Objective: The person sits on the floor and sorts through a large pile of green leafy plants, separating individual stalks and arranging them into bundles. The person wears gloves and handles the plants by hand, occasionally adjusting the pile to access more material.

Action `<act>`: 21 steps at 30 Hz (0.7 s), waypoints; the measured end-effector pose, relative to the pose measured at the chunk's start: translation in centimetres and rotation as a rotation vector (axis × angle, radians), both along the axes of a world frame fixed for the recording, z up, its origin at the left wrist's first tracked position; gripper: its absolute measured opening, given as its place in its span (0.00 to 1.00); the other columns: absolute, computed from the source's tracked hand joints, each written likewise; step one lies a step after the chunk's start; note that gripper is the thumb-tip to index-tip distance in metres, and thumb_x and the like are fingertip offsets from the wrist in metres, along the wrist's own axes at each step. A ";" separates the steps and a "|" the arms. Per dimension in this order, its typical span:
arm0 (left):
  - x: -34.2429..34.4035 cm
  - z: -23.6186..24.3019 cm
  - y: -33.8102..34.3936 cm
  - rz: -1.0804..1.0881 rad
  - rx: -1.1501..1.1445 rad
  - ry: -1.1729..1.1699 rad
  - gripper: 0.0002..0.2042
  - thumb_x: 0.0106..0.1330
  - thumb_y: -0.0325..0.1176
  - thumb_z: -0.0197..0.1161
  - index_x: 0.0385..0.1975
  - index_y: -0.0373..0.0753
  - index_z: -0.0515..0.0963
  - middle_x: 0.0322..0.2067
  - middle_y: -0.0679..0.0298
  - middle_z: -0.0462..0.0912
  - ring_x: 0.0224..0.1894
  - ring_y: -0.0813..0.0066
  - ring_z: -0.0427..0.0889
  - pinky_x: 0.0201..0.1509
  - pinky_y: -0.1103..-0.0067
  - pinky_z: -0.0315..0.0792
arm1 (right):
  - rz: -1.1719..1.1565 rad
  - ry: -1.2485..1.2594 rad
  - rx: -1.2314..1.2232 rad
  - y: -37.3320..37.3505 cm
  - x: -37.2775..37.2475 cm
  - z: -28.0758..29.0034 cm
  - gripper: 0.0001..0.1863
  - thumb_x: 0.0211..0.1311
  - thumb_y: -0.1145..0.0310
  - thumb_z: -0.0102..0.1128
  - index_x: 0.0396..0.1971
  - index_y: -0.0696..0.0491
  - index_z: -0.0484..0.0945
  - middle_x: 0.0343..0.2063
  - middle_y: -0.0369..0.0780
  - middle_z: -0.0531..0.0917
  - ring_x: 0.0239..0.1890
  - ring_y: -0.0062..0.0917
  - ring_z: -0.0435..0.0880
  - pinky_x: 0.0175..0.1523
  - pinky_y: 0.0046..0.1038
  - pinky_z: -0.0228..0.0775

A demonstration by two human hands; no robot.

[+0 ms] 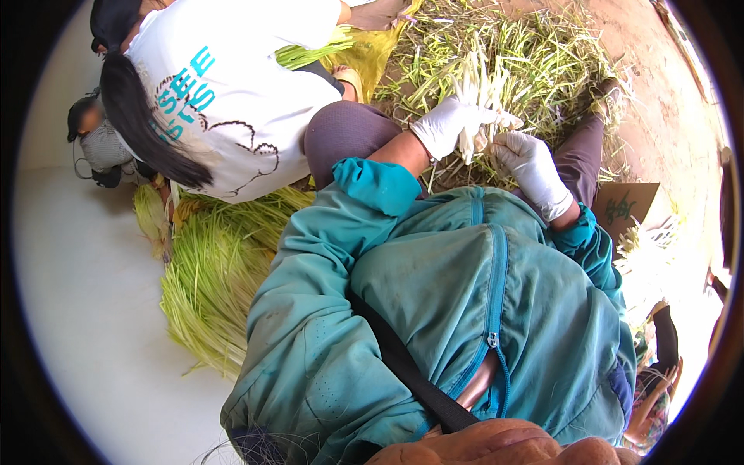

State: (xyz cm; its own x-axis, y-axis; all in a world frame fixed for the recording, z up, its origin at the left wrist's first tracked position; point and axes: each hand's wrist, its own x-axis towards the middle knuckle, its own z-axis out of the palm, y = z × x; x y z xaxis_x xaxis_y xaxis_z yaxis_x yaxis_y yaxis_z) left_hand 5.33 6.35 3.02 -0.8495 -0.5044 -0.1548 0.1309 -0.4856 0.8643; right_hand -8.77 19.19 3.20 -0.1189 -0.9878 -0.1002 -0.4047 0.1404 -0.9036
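Note:
Both of my hands wear white gloves and meet in front of my lap. My left hand (445,127) is closed round a bunch of pale, whitish-green stalks (478,87), whose upper ends fan out away from me. Beside the lower ends of the bunch, my right hand (535,169) has its fingers curled in close to the left one. What lies between the right fingertips is too small to tell. Beyond my hands, a wide heap of loose green and yellowish stalks and leaves (542,46) covers the ground between my legs.
Close on my left sits a co-worker in a white shirt (240,93), near a yellow sheet (378,56). Long green stalks lie in a large pile (209,279) behind them. At my right are a cardboard piece (624,208) and more pale stalks (659,239). Other people sit farther off.

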 end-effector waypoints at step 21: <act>0.1 0.3 -0.5 0.071 0.042 -0.013 0.12 0.61 0.29 0.59 0.42 0.32 0.76 0.30 0.61 0.83 0.19 0.78 0.76 0.21 0.82 0.71 | -0.020 -0.613 0.076 1.2 -1.2 3.0 0.10 0.64 0.62 0.56 0.31 0.53 0.77 0.21 0.29 0.75 0.21 0.10 0.70 0.27 0.13 0.62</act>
State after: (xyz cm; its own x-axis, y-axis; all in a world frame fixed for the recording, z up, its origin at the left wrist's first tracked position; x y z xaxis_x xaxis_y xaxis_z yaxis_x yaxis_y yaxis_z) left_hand 5.42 5.81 3.36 -0.8098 -0.5560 -0.1875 0.1552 -0.5111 0.8454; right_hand -9.96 20.41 6.23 -0.0359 -0.9735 -0.2258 0.1881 0.2153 -0.9583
